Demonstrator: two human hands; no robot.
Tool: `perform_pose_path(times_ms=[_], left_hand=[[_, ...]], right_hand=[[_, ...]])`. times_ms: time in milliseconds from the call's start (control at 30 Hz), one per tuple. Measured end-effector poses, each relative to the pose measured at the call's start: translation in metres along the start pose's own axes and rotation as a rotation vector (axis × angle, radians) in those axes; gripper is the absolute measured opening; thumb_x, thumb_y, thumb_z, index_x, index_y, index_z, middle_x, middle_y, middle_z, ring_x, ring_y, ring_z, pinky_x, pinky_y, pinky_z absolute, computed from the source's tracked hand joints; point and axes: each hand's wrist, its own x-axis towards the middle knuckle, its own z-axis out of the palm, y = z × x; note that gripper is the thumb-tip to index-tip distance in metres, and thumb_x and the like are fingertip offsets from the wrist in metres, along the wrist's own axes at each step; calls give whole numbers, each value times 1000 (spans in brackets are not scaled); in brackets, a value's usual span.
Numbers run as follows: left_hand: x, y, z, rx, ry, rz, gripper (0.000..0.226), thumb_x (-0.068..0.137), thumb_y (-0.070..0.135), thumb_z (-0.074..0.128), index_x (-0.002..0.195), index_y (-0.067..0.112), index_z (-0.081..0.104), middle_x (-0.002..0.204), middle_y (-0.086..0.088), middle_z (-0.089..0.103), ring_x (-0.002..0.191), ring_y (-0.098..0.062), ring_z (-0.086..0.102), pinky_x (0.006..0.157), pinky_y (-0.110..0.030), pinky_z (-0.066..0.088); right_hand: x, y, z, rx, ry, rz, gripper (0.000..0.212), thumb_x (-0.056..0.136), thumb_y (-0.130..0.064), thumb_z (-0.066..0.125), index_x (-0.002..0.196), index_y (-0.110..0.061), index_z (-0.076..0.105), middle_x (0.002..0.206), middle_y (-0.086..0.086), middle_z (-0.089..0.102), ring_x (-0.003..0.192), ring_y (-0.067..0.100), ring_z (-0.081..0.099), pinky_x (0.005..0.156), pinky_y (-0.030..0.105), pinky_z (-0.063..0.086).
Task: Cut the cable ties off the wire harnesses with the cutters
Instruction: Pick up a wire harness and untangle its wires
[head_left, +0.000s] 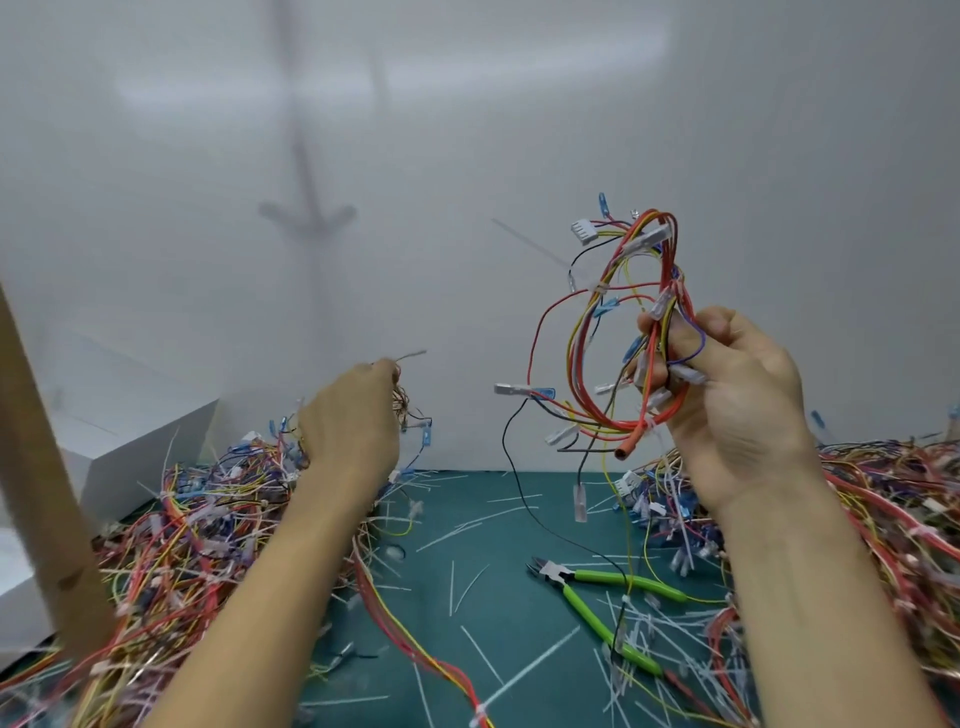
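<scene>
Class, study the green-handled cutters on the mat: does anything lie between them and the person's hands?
Yes. A black wire and a yellow wire trailing from the harness gripped in the right hand drape across the handles of the cutters. The left hand grips other wires.

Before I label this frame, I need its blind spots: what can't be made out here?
Head view only:
- Left hand: its back hides the fingers, so its grip on the thin wires is unclear.
- Harness in the right hand: tangled wires make its remaining ties too small to count.
- Cutters: wires and cut ties cover the lower handle.
- Left pile: cut off by the frame edge, behind a blurred brown post.
</scene>
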Motion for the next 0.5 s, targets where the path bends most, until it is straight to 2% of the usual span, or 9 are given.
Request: perform_pose_path(times_ms=[133,300,433,500], left_hand=[[-3,-5,5,110,28,46,41,88,1,52,122,23,56,109,0,64,92,-29,61,60,-33,35],[-13,-9,13,225,11,84,38,88,8,57,122,24,53,112,4,61,98,-23,58,55,-30,32],[-15,-10,15,259,8,90,46,84,7,60,127,21,51,118,1,61,102,-23,58,55,-29,34],[-13,-11,9,253,31,84,43,87,4,55,129,17,52,119,-4,62,101,-27,59,55,-30,35]], right_hand=[[0,-1,0,-9,-3,4,30,96,-4,56,76,-20,40,79,6,72,59,19,43,44,18,42],[1,-1,0,-15,-16,-3,29,94,-5,58,77,-20,40,79,6,72,60,19,40,43,17,42],[1,0,0,-16,-19,-4,27,94,-5,58,80,-19,40,77,5,73,58,18,42,44,18,42],[2,0,0,-15,-19,-6,27,94,-5,58,80,-19,40,77,5,73,59,19,41,45,19,43]])
